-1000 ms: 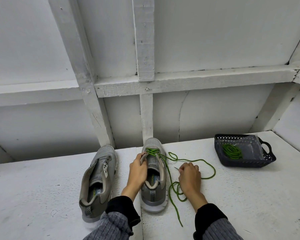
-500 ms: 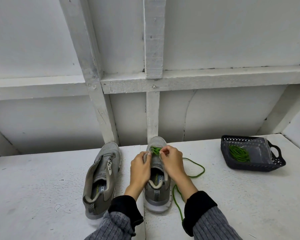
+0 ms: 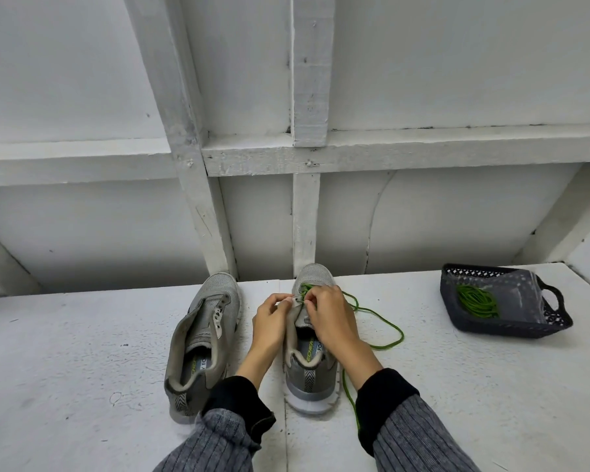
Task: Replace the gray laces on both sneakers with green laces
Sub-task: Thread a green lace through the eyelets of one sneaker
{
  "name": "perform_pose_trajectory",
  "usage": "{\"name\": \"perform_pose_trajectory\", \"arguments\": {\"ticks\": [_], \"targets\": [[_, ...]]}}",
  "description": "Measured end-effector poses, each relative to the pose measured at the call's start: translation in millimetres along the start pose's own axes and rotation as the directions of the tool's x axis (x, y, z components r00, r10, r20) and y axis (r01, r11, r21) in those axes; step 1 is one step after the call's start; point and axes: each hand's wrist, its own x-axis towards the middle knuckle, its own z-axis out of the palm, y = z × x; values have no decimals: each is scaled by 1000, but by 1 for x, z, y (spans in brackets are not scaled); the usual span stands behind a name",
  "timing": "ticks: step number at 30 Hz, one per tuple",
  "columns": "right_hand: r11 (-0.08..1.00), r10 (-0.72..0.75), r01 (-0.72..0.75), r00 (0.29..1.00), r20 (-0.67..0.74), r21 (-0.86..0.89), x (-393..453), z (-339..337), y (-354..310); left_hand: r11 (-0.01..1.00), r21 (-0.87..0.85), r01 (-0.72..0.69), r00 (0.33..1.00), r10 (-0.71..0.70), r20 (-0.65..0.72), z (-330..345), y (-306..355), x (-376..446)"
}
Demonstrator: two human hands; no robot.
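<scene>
Two grey sneakers stand side by side on the white table, toes toward the wall. The left sneaker has no lace in its eyelets. The right sneaker carries a green lace in its front eyelets; the loose lace loops out to the right and trails back past the heel. My left hand pinches the left eyelet flap of the right sneaker. My right hand pinches the green lace's tip at those eyelets, covering much of the tongue.
A dark plastic basket at the right holds a coiled green lace and clear plastic. A white wall with wooden beams rises just behind the sneakers' toes. The white table extends left and right.
My right hand rose from the table right of the sneaker up to its front eyelets with the lace. The loose loop on the table got shorter. My left hand stayed on the eyelet flap.
</scene>
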Motion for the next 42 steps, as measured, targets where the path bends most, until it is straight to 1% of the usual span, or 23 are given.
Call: {"name": "perform_pose_trajectory", "arguments": {"ticks": [2,5,10,12,14,16,18,21,22,24,27,29,31,33,34,35,36,37,38,39,40,41,42], "targets": [[1000,0,0,1000,-25,-10,-2,3,0,1000,9,11,1000,-11,1,0,0,-1],[1000,14,-15,998,-65,-22,-4,6,-2,997,74,2,1000,0,-20,1,2,-3],[999,-23,21,998,-51,-40,-3,7,-1,990,144,5,1000,-3,-9,0,2,-2],[1000,-25,25,999,-39,-10,-3,6,-1,985,172,-2,1000,-3,26,-1,1,0],[997,3,0,999,-33,71,-4,6,-2,983,185,24,997,-36,63,-4,3,3],[991,30,-26,999,-28,133,-5,5,-2,989,132,66,989,-82,126,-5,4,8],[987,47,-43,999,-22,157,-7,3,-2,994,15,106,978,-107,178,-4,8,10],[977,83,-73,996,-42,199,-11,-1,1,977,-113,181,972,-160,172,1,14,7],[976,103,-90,993,-54,200,-13,-1,2,973,-137,188,974,-166,154,4,14,7],[973,170,-156,983,-65,170,-20,-2,5,977,-153,147,987,-135,90,7,14,6],[954,286,-280,957,-45,108,-28,-4,8,996,-72,57,998,-58,-18,11,8,7],[938,335,-332,942,-8,99,-30,-7,8,997,-76,4,994,-13,-109,13,10,7],[930,359,-358,933,8,86,-31,-10,6,975,-219,-43,983,2,-185,13,18,5],[929,363,-361,932,-7,79,-32,-11,5,917,-388,-96,965,-11,-264,11,30,4],[929,364,-361,931,-15,82,-33,-11,4,911,-387,-138,951,12,-310,8,36,3],[928,364,-361,931,-21,91,-34,-11,3,938,-293,-186,935,77,-347,3,39,3],[928,361,-357,932,-24,103,-35,-12,2,963,-121,-243,920,189,-342,-2,40,3],[928,358,-353,933,-27,117,-35,-12,2,947,102,-304,910,321,-261,-7,39,3],[928,357,-351,934,-27,126,-35,-12,2,873,329,-359,907,410,-98,-11,35,1],[926,360,-354,933,-25,130,-35,-13,1,758,517,-398,904,420,80,-12,30,-1],[925,362,-356,932,-23,130,-35,-14,1,641,642,-421,899,388,202,-13,25,-4],[925,363,-357,932,-20,131,-34,-15,-1,554,709,-437,891,373,258,-14,21,-4],[924,363,-358,932,-16,135,-34,-15,-1,502,742,-444,884,381,271,-14,20,-5]]}}
